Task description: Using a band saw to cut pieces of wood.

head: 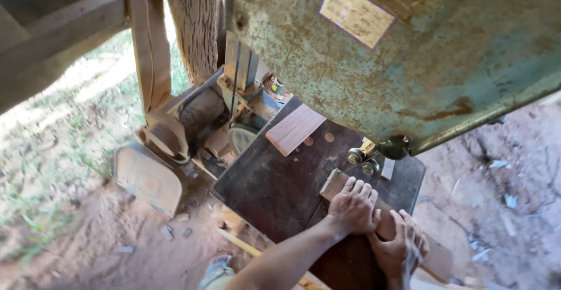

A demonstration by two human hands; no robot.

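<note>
Rusty green saw housing point(409, 62), dark table point(274, 190), pale plank point(295, 129).
</note>
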